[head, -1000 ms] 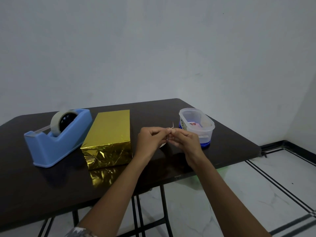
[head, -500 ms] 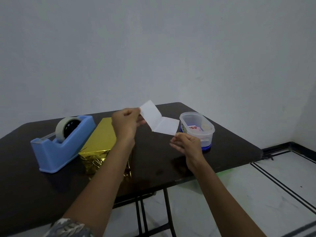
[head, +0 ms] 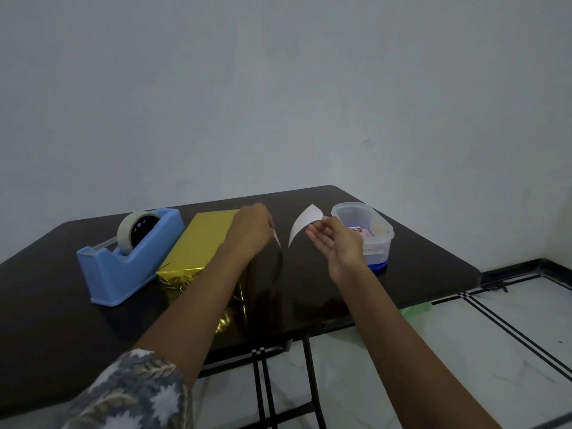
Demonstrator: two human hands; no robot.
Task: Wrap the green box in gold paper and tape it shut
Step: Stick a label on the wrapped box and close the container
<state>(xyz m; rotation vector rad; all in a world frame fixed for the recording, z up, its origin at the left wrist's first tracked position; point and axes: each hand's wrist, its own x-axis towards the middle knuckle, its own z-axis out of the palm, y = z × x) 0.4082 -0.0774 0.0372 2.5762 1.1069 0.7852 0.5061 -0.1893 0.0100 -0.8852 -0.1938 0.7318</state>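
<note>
Gold paper already covers the box [head: 202, 243], which lies on the dark table [head: 433, 267] left of the frame's centre, its crumpled end turned toward the camera. Just beside it on the left stands a blue tape dispenser [head: 123, 270] holding a roll of tape [head: 127, 232]; whether the two touch cannot be told.

The left forearm, in a patterned sleeve [head: 133, 394], crosses over the right side of the box and hides it. The left hand [head: 252, 233] hangs over the box's far right corner, fingers curled and gripping a thin white sliver [head: 277, 240] seen edge-on and blurred. The right hand [head: 337, 244], palm turned to the left of the frame, pinches the edge of a curved white slip [head: 305, 222] at its fingertips. Directly behind this hand sits a clear plastic tub [head: 376, 236] on a blue base, its left wall partly hidden.

Bare tabletop shows between the two hands and runs down to the near edge at lower centre. The table's right edge lies a little past the tub, and beyond it is white tiled floor [head: 464, 351] with black lines.
</note>
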